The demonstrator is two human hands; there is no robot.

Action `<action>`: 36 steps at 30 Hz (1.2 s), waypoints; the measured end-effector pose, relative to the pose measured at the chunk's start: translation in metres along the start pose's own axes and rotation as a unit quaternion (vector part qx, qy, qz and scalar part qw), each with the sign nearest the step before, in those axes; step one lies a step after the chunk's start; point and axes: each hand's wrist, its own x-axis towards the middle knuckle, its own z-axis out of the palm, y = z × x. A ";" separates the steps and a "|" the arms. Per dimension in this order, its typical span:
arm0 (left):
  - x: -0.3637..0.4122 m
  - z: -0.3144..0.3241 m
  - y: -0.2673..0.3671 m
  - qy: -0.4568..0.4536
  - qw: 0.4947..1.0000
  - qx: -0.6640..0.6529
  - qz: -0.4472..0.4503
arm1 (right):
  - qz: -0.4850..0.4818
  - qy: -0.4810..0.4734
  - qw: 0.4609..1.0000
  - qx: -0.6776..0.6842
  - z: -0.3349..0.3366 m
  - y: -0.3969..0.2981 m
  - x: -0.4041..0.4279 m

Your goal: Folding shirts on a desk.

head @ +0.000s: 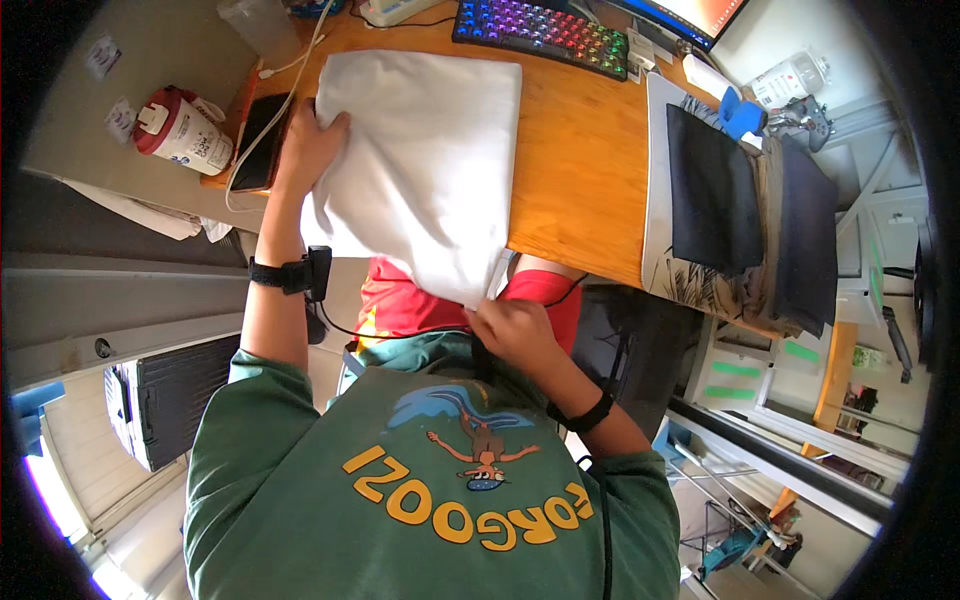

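A white cloth, folded into a rough rectangle, lies on the wooden desk, and its near part hangs over the front edge above my lap. My left hand holds its left edge, the thumb on top and the other fingers partly hidden. Between the fingertips of my right hand is the cloth's near right corner, pulled down past the desk's edge. Creases run diagonally from the middle of the cloth towards that corner.
A phone crossed by a white cable lies left of the cloth, beside a red-lidded tub. A lit keyboard sits at the back. Folded dark garments rest on a pale mat at the right.
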 end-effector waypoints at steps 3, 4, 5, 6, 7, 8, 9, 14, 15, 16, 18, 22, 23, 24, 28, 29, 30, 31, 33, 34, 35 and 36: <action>-0.003 -0.009 0.010 -0.027 0.978 -0.178 0.105 | -0.073 -0.009 0.997 -0.001 -0.030 0.000 0.015; -0.012 -0.020 0.034 -0.044 0.976 -0.154 0.146 | -0.053 0.021 0.998 0.002 -0.046 0.001 0.026; -0.023 -0.032 0.056 -0.060 0.972 -0.131 0.185 | -0.040 0.061 0.997 0.027 -0.065 0.002 0.046; -0.032 -0.043 0.075 -0.058 0.972 -0.131 0.187 | 0.008 0.075 0.996 0.045 -0.091 -0.003 0.064; -0.040 -0.054 0.096 -0.098 0.957 -0.122 0.245 | 0.056 0.093 0.988 0.106 -0.107 -0.002 0.078; -0.047 -0.061 0.115 -0.139 0.936 -0.114 0.302 | 0.012 0.118 0.987 0.109 -0.129 0.002 0.098; -0.053 -0.068 0.130 -0.140 0.935 -0.117 0.305 | 0.004 0.098 0.991 0.093 -0.152 0.000 0.117; -0.071 -0.092 0.188 -0.299 0.809 -0.085 0.499 | -0.163 0.058 0.967 -0.188 -0.214 -0.019 0.179; -0.076 -0.097 0.195 -0.296 0.802 -0.065 0.514 | -0.192 0.011 0.958 -0.213 -0.219 -0.021 0.185; -0.076 -0.098 0.200 -0.282 0.792 -0.064 0.538 | -0.203 0.001 0.962 -0.185 -0.220 -0.011 0.185; -0.073 -0.103 0.204 -0.267 0.781 -0.064 0.561 | -0.081 -0.121 0.977 -0.155 -0.240 -0.019 0.187; -0.056 -0.112 0.190 -0.309 0.848 0.065 0.427 | -0.056 -0.111 0.992 -0.025 -0.258 0.010 0.171; -0.049 -0.109 0.185 -0.306 0.856 0.148 0.390 | -0.056 -0.110 0.992 -0.028 -0.262 0.015 0.172; -0.044 -0.105 0.190 -0.305 0.855 0.147 0.392 | 0.008 -0.130 0.991 -0.022 -0.265 0.018 0.175; -0.036 -0.101 0.199 -0.067 0.885 0.177 0.424 | 0.046 0.001 0.996 -0.077 -0.278 0.028 0.182; -0.034 -0.104 0.200 0.043 0.866 0.131 0.481 | 0.043 0.068 0.993 -0.085 -0.285 0.029 0.179; -0.038 -0.113 0.208 0.066 0.852 0.111 0.508 | 0.038 0.113 0.987 -0.111 -0.295 0.027 0.173; -0.044 -0.122 0.215 0.120 0.813 0.125 0.556 | 0.046 0.136 0.979 -0.146 -0.304 0.013 0.168; -0.064 -0.130 0.214 0.118 0.802 0.106 0.576 | -0.061 0.144 0.971 -0.180 -0.309 0.001 0.152; -0.073 -0.126 0.210 0.105 0.797 0.087 0.588 | -0.064 0.166 0.968 -0.176 -0.300 0.005 0.140; -0.090 -0.125 0.208 0.036 0.817 0.094 0.568 | -0.080 0.124 0.965 -0.217 -0.295 0.004 0.130; -0.103 -0.114 0.195 -0.002 0.833 0.101 0.544 | -0.053 0.091 0.973 -0.207 -0.283 0.007 0.119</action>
